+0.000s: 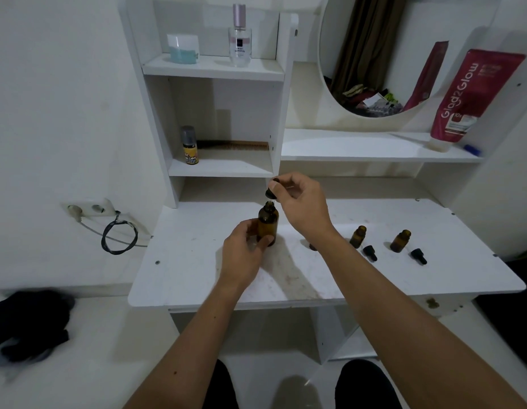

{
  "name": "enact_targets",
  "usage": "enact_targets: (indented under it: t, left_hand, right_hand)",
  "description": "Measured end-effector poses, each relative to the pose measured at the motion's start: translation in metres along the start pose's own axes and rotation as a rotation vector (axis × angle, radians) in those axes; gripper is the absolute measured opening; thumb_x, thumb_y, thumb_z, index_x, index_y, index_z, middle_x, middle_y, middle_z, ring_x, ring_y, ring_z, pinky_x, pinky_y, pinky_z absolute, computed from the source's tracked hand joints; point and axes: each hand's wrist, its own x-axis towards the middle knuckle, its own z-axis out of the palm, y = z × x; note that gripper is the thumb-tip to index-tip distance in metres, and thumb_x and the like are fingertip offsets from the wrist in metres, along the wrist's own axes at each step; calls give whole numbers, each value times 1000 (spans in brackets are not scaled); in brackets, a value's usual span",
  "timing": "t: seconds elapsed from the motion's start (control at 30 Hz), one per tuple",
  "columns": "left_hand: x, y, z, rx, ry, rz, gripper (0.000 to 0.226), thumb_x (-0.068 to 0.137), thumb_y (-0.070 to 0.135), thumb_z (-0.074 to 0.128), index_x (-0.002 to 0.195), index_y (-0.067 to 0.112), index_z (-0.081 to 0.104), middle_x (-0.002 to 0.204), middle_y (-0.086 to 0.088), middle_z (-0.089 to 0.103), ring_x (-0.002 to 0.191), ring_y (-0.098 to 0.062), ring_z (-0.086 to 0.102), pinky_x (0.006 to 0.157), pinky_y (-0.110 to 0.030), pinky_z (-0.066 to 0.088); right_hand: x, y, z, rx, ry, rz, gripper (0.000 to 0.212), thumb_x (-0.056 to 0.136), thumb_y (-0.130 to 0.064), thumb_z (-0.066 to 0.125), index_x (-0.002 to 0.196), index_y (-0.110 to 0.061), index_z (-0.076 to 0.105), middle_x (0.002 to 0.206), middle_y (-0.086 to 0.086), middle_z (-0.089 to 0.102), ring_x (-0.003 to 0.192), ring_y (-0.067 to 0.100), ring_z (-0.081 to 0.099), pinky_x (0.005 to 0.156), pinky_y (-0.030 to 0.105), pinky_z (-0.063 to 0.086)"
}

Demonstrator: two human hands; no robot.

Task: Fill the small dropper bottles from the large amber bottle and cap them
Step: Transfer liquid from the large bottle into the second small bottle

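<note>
The large amber bottle (268,224) stands upright on the white table (403,278), and my left hand (244,249) grips its lower body. Just above its open neck my right hand (300,202) pinches a black dropper cap (271,192), its glass tip pointing into the neck. Two small amber bottles (357,237) (400,241) stand uncapped to the right. A black dropper cap lies in front of each (370,252) (418,256). A third small bottle (313,247) is mostly hidden behind my right wrist.
A shelf unit at the back holds a perfume bottle (240,36), a small yellow-labelled bottle (190,146) and a comb (235,144). A round mirror (374,54) and a red tube (474,98) stand at the right. A wall socket with a cable (109,222) is at the left.
</note>
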Motion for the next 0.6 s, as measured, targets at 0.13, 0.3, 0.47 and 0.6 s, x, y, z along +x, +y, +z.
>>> enact_targets:
  t: [0.13,0.3,0.47,0.6]
  left_hand:
    - [-1,2,0,12,3,2,43,93,29,76,132,18,62,126,5,70,115,-14,64,106,-36,51]
    - [-4,6,1,73,-2,-9,44,95,31,72,136,20,58,131,4,67,120,-18,63,108,-37,51]
    - [-10,8,1,-11,76,-60,57,91,29,77,141,19,50,136,1,61,121,-17,61,107,-37,52]
    - [-21,9,5,-82,182,-65,55,86,25,83,130,19,50,122,-1,59,101,-16,60,84,-16,52]
  right_hand:
    - [-1,-9,-8,75,5,-32,13,100,-23,73,110,-16,78,100,-2,82,99,13,78,95,28,61]
    - [-3,-29,-22,170,63,-137,15,102,-15,70,114,-8,75,101,2,81,97,11,78,91,21,59]
    - [-9,-41,-44,245,130,-190,14,102,-11,70,114,-8,75,103,0,80,98,10,78,93,23,60]
    - [-23,-28,-67,257,152,-177,13,101,-13,71,113,-14,76,107,0,80,104,11,77,100,28,59]
